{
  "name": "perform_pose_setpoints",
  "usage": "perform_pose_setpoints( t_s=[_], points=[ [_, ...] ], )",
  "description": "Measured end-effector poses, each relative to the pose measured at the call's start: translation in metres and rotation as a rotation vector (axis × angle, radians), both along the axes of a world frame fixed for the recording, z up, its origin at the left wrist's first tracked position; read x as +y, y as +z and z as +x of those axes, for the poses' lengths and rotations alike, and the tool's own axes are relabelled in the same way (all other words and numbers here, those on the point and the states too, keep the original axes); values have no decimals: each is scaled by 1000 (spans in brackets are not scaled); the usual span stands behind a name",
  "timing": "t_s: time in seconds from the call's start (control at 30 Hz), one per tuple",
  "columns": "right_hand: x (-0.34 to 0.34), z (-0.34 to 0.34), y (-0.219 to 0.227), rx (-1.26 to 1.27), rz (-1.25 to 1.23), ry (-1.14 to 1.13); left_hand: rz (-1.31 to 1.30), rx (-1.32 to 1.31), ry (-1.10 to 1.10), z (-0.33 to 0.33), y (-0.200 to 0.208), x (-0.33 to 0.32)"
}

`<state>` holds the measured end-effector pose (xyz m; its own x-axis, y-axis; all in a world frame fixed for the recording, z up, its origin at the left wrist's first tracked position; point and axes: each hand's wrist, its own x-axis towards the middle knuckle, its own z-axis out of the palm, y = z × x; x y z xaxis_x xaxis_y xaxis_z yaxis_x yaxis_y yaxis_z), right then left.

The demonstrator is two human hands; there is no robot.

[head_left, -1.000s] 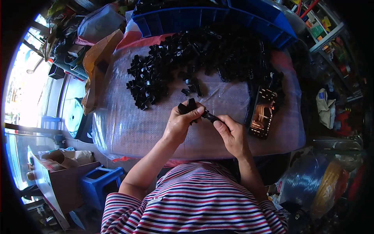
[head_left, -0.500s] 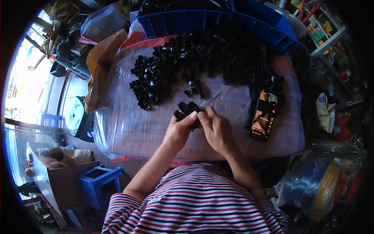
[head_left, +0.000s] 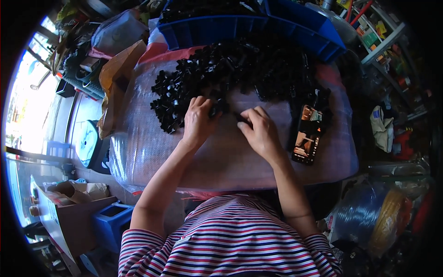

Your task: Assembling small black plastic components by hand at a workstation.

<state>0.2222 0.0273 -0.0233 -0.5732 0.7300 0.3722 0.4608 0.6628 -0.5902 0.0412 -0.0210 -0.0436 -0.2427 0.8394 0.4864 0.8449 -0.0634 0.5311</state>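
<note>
Squarely before me, a plastic-covered work surface (head_left: 143, 157) fills the middle of a cluttered room, reddish cloth (head_left: 168, 55) showing at its far corners. I lean toward it in a striped shirt (head_left: 230, 235) of white, navy and red. Across the far half spreads a heap of black plastic parts (head_left: 177, 99), dense and tangled, its left end curving toward me. Behind the heap stand a long blue bin (head_left: 212, 33), black pieces (head_left: 207, 11) lying in it, and a second blue bin (head_left: 318, 44) angled off to the right. Plastic-wrapped coils (head_left: 364, 212), bluish and yellow, sit low on the right; crumpled brown paper (head_left: 107, 94) stands along the surface's left edge, and a blue stool (head_left: 108, 224) is near the close left corner. A smartphone (head_left: 307, 136) lies face up beside the heap's right end, screen lit. My left hand (head_left: 199, 121) reaches to the heap's near edge, fingers bent down over dark parts (head_left: 216, 108); whether they grip one, I cannot tell. My right hand (head_left: 261, 131), near it yet apart, is narrowed, thumb and forefinger pinched on a small black piece (head_left: 242, 118), its shape mostly hidden.
</note>
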Motion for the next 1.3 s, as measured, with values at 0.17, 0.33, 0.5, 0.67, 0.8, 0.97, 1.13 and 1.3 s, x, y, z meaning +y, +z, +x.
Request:
perform_pose_setpoints(
  t_s=[0.17,0.33,0.5,0.67,0.8,0.97,1.13,1.3],
  points=[
    [-27,20,9,155,-446,0,23,36,-154,7,1,3],
    [-31,14,10,342,-151,168,-399,-993,-331,29,31,-16],
    [-31,15,4,368,24,196,-435,-1468,-422,35,27,-24],
    [-34,16,0,399,-46,174,-425,-1559,-376,39,16,-30],
    [-29,22,0,252,-126,137,-276,-1482,-275,30,6,-38],
    [-4,-7,-3,120,-50,86,-131,-1388,-153,16,19,-40],
    [3,-21,-21,37,-25,50,-146,-1256,-62,22,21,-39],
    [-25,-7,3,205,80,140,-281,-1480,-123,27,22,-39]
  ],
)
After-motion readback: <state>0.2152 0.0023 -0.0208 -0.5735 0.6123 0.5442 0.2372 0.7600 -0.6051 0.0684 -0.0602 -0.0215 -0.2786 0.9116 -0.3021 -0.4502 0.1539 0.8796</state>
